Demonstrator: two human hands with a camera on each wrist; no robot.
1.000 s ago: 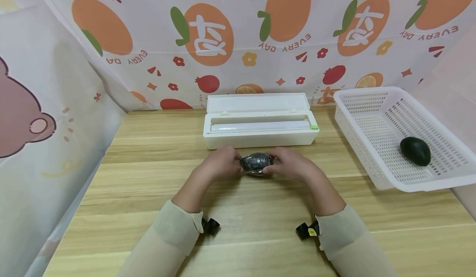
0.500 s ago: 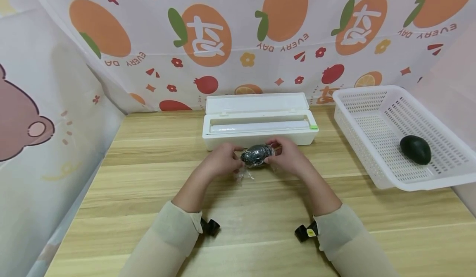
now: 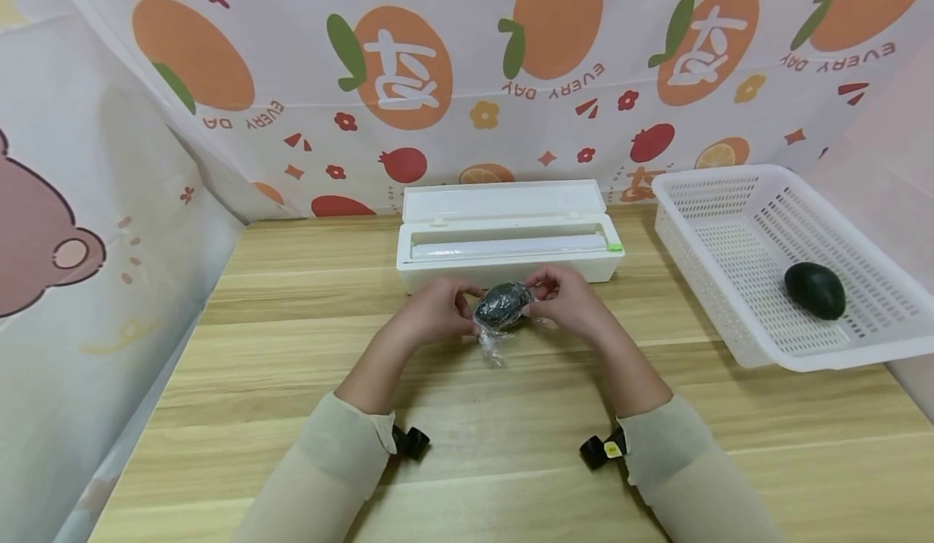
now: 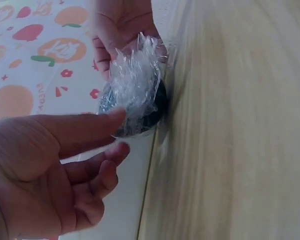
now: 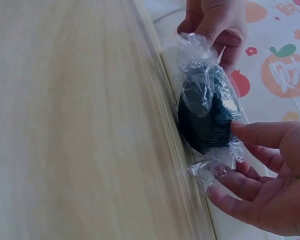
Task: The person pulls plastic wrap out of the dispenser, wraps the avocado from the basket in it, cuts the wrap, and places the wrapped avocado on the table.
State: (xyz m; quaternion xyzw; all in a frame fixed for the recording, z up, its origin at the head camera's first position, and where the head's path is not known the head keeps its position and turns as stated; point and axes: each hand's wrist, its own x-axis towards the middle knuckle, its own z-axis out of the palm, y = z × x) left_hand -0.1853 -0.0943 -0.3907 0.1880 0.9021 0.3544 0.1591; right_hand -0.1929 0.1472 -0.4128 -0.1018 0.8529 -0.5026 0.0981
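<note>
A dark green avocado (image 3: 502, 305) wrapped in crinkled clear cling film hangs low over the table between both hands. My left hand (image 3: 440, 310) holds its left end with thumb and fingers. On the other end is my right hand (image 3: 565, 301), thumb on the film and fingers behind. In the right wrist view, film bunches at both ends of the avocado (image 5: 205, 112). A loose tail of cling film (image 3: 493, 348) sticks out toward me. Just behind stands a white cling film dispenser (image 3: 511, 269), lid up, with a roll (image 3: 511, 247) inside.
At the right, a white perforated plastic basket (image 3: 700, 284) contains another dark green avocado (image 3: 815, 291), which looks unwrapped. A fruit-print cloth (image 3: 474, 57) hangs behind the wooden table (image 3: 292, 324). Another printed cloth hangs at the left.
The avocado has turned between the hands and shifted slightly away from me. A tail of film now shows at its near left end. The right fingers have moved up along it.
</note>
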